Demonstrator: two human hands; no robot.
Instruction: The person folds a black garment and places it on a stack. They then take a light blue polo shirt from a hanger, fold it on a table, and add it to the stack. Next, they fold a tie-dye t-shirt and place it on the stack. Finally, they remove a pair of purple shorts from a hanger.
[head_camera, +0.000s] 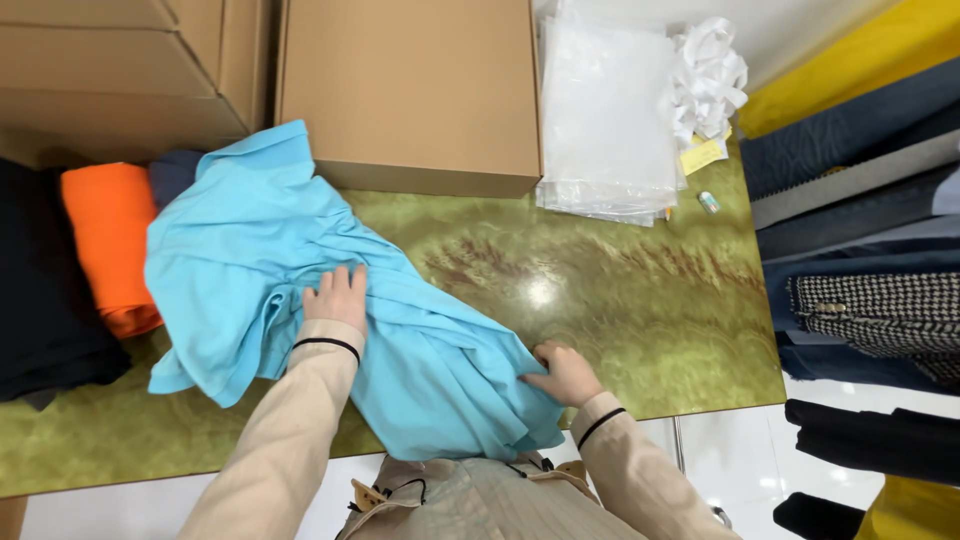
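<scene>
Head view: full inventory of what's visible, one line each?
Garment: 1, light blue, spread crumpled on the table.
Table: 1, green marbled.
Folded cloth: 1, orange, left of the garment.
Dark cloth: 1, black, far left.
Cardboard boxes: several, brown, at the back.
Clear bags: 1 stack, back right.
Hanging clothes: several, dark and checked, right edge.
Left hand: flat on the garment.
Right hand: fingers pinching the garment's edge.
</scene>
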